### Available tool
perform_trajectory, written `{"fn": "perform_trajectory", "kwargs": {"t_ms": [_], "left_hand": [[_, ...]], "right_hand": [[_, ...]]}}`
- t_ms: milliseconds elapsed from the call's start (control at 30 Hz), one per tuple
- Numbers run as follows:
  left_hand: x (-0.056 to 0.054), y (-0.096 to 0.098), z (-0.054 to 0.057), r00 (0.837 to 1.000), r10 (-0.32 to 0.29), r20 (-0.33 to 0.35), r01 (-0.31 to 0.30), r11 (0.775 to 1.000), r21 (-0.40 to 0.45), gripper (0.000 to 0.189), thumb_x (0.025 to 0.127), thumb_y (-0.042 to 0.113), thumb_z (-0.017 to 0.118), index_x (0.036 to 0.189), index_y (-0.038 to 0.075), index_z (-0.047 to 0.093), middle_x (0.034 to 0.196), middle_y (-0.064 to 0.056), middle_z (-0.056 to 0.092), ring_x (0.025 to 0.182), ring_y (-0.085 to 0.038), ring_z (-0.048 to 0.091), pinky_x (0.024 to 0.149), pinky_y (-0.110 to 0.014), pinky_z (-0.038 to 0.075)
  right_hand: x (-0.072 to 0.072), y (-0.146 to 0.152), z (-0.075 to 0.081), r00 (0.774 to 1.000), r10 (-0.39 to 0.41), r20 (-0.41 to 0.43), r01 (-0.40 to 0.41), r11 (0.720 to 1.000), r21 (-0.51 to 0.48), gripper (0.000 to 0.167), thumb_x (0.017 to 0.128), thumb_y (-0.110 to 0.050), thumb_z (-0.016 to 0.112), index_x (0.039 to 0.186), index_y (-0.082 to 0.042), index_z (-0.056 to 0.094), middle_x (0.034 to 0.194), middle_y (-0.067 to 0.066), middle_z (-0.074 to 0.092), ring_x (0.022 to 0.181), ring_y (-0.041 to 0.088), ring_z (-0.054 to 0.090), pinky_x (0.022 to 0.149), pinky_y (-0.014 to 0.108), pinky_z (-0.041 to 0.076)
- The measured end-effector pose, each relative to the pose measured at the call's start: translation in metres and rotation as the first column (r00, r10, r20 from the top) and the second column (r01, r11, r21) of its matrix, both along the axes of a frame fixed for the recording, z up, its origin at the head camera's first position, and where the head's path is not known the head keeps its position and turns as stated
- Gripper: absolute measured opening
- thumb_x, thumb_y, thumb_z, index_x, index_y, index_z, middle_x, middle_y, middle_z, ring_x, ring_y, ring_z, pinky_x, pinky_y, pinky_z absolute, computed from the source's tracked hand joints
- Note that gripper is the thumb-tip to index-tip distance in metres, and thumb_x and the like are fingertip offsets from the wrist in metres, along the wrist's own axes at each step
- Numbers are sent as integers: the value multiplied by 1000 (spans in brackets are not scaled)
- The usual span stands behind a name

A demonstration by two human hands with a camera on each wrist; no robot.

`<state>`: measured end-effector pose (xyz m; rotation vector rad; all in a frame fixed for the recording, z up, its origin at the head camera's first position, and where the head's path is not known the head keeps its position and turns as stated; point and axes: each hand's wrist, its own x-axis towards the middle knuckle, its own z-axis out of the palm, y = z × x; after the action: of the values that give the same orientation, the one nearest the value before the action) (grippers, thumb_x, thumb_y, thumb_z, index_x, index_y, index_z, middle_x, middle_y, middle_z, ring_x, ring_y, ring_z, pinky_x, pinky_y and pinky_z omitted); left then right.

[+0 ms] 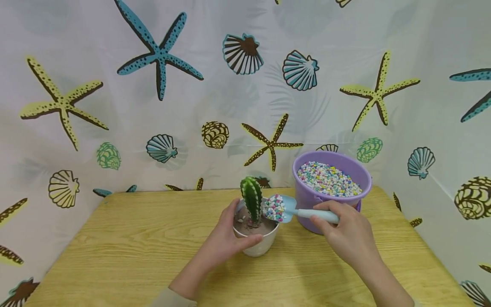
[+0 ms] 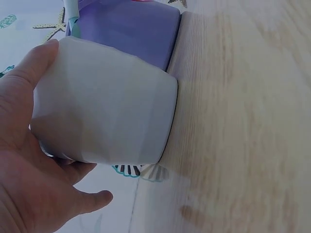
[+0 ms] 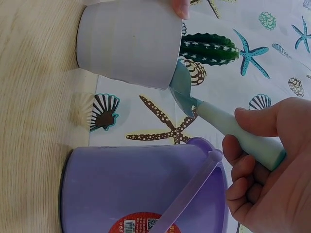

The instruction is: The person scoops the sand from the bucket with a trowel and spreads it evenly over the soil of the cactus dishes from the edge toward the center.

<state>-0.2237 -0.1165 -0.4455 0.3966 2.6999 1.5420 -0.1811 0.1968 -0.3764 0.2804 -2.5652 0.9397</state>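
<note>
Okay, so the white pot [image 1: 258, 247] is stood on the wood-grain surface [image 1: 145, 238], with a ribbed green cactus [image 1: 251, 198] planted upright in its greyish-brown soil [image 1: 247, 230]. It's held at the rim by the left grip [image 1: 226, 233], pinched between the thumb on the near side and a finger round the far left. A pale blue scoop [image 1: 303, 213] is clasped by its handle in the right grip [image 1: 348, 228], fingers curled under and thumb pressed against it. Its blade is loaded with multicoloured pellets [image 1: 274, 208] and held at the pot's right edge, right beside the cactus; whether the rim is actually touched can't be told. Just off to the right, a purple bucket [image 1: 307, 200] is parked, filled below its rim with similar pellets. Everything's backed by a white cloth [image 1: 215, 98] printed with starfish and shells.
</note>
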Motion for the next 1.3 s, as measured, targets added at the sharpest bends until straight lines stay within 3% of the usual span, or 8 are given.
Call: {"fn": "perform_trajectory", "kwargs": {"t_ms": [633, 933, 1300], "left_hand": [[5, 12, 0, 998, 58, -20, -58, 998, 2, 126, 85, 54, 95, 175, 6, 21, 172, -27, 32, 155, -47, 40, 124, -65, 37], [7, 20, -3, 991, 110, -74, -108, 994, 29, 125, 83, 53, 97, 173, 4, 25, 168, -28, 36, 150, -46, 46, 122, -62, 41], [1, 2, 3, 997, -15, 81, 7, 995, 100, 130, 87, 46, 97, 179, 18, 9, 182, -20, 12, 164, -47, 19, 128, -69, 24]], "right_hand": [[1, 1, -3, 997, -21, -77, 25, 998, 49, 17, 96, -24, 89, 112, -20, 83, 96, -6, 75, 88, 17, 62, 75, 40, 49], [1, 2, -3, 994, -22, -108, 29, 998, 60, 18, 95, -22, 90, 112, -18, 83, 101, -4, 78, 90, 18, 64, 75, 41, 50], [-1, 2, -2, 989, -14, -149, 23, 998, 64, 20, 94, -21, 90, 112, -18, 83, 102, -4, 78, 89, 17, 65, 74, 41, 50]]}}
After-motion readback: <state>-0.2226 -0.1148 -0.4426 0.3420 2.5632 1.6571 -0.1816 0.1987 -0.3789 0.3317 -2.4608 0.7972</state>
